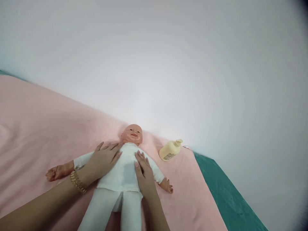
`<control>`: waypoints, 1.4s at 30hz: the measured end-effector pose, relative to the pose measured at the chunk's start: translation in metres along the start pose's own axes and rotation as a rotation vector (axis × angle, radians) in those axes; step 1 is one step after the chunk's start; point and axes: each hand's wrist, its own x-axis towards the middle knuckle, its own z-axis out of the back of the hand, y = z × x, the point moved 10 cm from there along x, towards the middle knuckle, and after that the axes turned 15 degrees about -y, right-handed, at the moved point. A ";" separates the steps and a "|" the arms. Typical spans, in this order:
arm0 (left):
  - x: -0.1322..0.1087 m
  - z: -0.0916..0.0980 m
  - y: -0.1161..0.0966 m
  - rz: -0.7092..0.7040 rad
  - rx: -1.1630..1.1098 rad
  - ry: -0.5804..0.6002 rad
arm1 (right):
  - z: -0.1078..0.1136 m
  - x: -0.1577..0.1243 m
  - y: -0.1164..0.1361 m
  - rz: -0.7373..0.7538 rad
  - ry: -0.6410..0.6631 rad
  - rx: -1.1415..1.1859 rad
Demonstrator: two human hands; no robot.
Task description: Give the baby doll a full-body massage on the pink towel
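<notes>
A baby doll (128,166) with a bald plastic head and a white cloth body lies on its back, arms spread wide. My left hand (103,160), with a gold bracelet at the wrist, rests flat across the doll's shoulder and upper chest on the left side, fingers stretched out. On the other side of the chest lies my right hand (145,173), its fingers extended along the doll's side and shoulder. Neither hand grips anything. Parts of the doll's sleeves are hidden under my hands.
A pale yellow pump bottle (169,151) leans on the pink cloth (190,192), right of the doll's head. Green sheeting (231,199) shows beyond the cloth's right edge. A white wall (154,64) rises directly behind the doll's head.
</notes>
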 end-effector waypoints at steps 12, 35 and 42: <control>-0.024 0.047 -0.096 -0.220 -0.670 0.373 | 0.004 0.001 -0.010 -0.044 -0.031 -0.047; -0.010 -0.001 -0.046 -0.258 -0.267 0.077 | 0.010 -0.002 -0.009 -0.052 -0.067 -0.003; -0.004 0.007 -0.021 -0.127 -0.152 -0.065 | 0.012 -0.003 -0.007 -0.032 -0.088 -0.009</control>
